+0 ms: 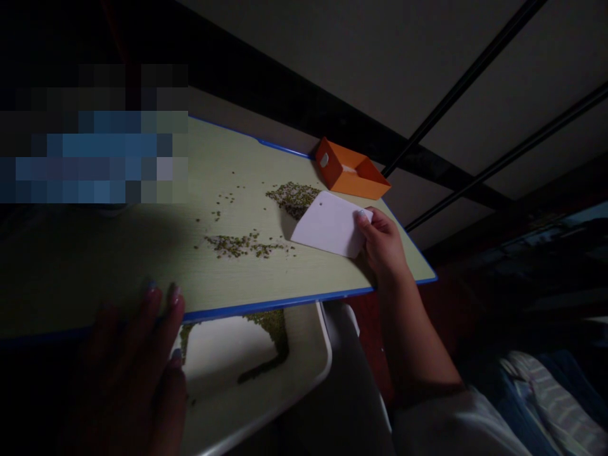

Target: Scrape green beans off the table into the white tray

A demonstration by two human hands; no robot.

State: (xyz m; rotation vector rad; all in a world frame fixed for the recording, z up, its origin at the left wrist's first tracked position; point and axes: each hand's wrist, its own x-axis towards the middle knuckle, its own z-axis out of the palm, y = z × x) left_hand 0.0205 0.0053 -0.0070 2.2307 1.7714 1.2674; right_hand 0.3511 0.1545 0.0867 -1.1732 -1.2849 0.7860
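Observation:
My right hand grips a flat white scraper by its right end, thumb on top. The scraper's far left edge meets a pile of small green beans on the pale tabletop. More beans lie strewn in a loose band to the left of the scraper. In the dark lower left, my left hand has its fingers stretched out and apart at the table's blue front edge. It holds nothing. Its palm is lost in shadow.
Below the table edge stands a white tub with green beans and a white sheet-like surface inside. An orange open box sits at the table's back right corner. A pixelated area covers the upper left. Striped cloth lies at lower right.

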